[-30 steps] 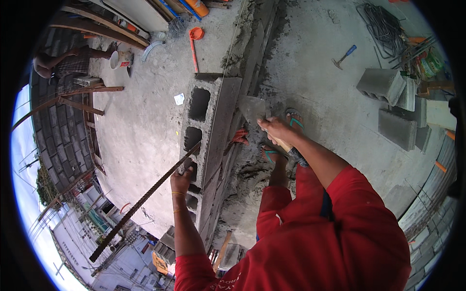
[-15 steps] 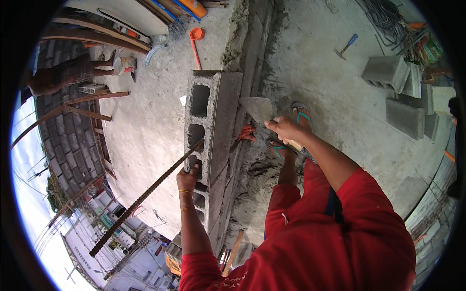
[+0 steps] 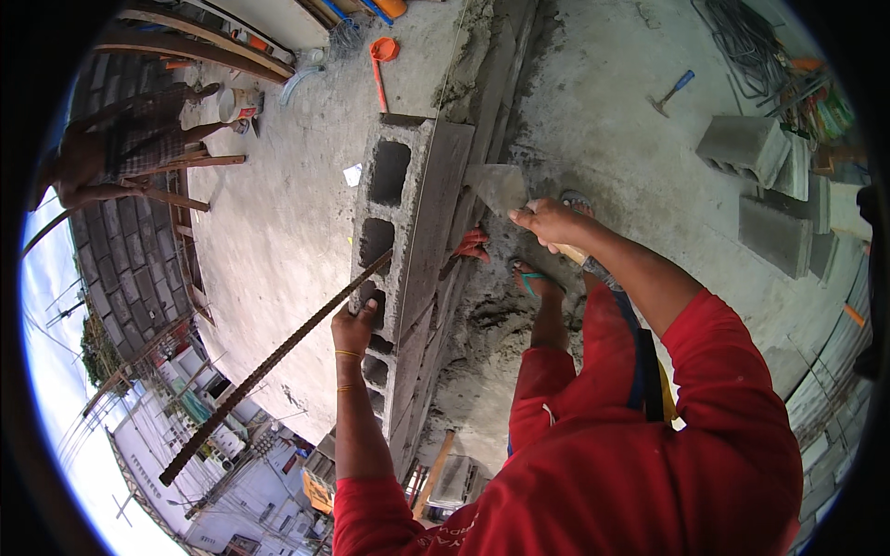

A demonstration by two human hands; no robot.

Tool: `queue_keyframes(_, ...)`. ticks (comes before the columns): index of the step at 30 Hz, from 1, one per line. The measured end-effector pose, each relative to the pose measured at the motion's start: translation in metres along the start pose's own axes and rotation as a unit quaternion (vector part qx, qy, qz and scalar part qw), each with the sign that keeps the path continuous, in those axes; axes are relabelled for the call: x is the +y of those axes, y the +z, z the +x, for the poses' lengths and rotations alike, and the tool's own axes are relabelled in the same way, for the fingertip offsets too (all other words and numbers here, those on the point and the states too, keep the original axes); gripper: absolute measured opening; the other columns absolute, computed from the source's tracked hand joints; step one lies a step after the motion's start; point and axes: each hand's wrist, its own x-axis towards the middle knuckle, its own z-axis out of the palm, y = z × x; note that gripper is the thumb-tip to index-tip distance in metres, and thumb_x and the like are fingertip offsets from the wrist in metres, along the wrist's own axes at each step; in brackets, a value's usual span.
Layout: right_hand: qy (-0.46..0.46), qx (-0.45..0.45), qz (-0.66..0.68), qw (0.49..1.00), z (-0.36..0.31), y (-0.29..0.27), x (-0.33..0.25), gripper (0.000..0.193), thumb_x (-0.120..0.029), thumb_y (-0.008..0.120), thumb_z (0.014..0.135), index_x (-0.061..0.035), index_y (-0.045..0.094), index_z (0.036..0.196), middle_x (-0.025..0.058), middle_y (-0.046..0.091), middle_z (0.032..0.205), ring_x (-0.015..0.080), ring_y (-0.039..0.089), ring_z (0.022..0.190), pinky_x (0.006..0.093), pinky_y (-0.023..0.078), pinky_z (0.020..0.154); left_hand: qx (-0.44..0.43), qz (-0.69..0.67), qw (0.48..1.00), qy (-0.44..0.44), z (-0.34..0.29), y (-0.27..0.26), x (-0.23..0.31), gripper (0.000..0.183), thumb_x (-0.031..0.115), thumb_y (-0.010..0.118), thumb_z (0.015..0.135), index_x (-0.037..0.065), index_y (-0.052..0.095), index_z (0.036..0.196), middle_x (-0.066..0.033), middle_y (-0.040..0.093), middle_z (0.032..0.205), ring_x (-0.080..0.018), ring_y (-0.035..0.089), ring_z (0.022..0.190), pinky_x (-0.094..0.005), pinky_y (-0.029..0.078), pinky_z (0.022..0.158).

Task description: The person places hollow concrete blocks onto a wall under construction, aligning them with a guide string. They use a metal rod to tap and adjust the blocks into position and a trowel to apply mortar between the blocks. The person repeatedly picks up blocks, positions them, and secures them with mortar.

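A grey hollow concrete block (image 3: 436,171) sits on top of a low block wall, its cavities facing up. My left hand (image 3: 354,326) grips the edge of the block row from the left side, the thumb over a cavity and the other fingers partly hidden. A ribbed steel bar (image 3: 278,363) sticks up out of one cavity, just beyond that hand. In my right hand (image 3: 552,225) is a trowel (image 3: 501,188) with a wooden handle. Its mortar-smeared blade is held close to the wall's right face; whether it touches is unclear.
An orange-red item (image 3: 473,244) is beside the wall's base. Loose mortar (image 3: 496,324) lies near my feet. Right, a blue-handled hammer (image 3: 672,93) and spare blocks (image 3: 742,146) rest on the floor. Left, an orange scoop (image 3: 382,51) lies near another person (image 3: 116,148) and a white bucket (image 3: 241,104).
The view has shifted slightly. My left hand stays on the block and my right hand keeps the trowel beside the wall. The person at the far left has changed posture near the bucket.
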Motion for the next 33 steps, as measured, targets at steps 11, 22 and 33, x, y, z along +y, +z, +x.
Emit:
queue_keyframes(11, -0.006, -0.025, 0.003, 1.0, -0.006, -0.006, -0.001, 0.065, -0.054, 0.051, 0.1, 0.0091, 0.059, 0.087, 0.0123, 0.061, 0.058, 0.024, 0.063, 0.047, 0.0398, 0.053, 0.055, 0.017, 0.035, 0.998, 0.053, -0.007, -0.004, 0.015, 0.034, 0.026, 0.078, 0.089, -0.002, 0.073, 0.106, -0.0048, 0.073, 0.089, -0.0111, 0.063, 0.079, -0.0299, 0.052, 0.072)
queue_keyframes(22, -0.001, -0.113, -0.215, 0.97, 0.003, -0.009, 0.006, 0.065, -0.054, 0.051, 0.098, 0.0079, 0.063, 0.113, 0.0193, 0.067, 0.069, 0.0297, 0.069, 0.062, 0.0435, 0.053, 0.068, -0.005, 0.091, 0.996, 0.007, -0.013, -0.01, 0.018, 0.044, 0.04, 0.074, 0.09, 0.003, 0.072, 0.113, -0.0134, 0.075, 0.096, -0.0207, 0.068, 0.087, -0.0351, 0.052, 0.081)
queue_keyframes(33, -0.001, 0.024, -0.023, 0.999, -0.006, 0.011, 0.008, 0.082, -0.055, 0.052, 0.099, 0.0181, 0.047, 0.135, 0.0265, 0.068, 0.077, 0.0264, 0.066, 0.052, 0.0371, 0.055, 0.062, 0.007, 0.086, 0.994, 0.061, -0.014, -0.011, 0.023, 0.039, 0.035, 0.076, 0.087, -0.002, 0.071, 0.098, -0.0166, 0.071, 0.082, -0.025, 0.064, 0.071, -0.0394, 0.051, 0.07)
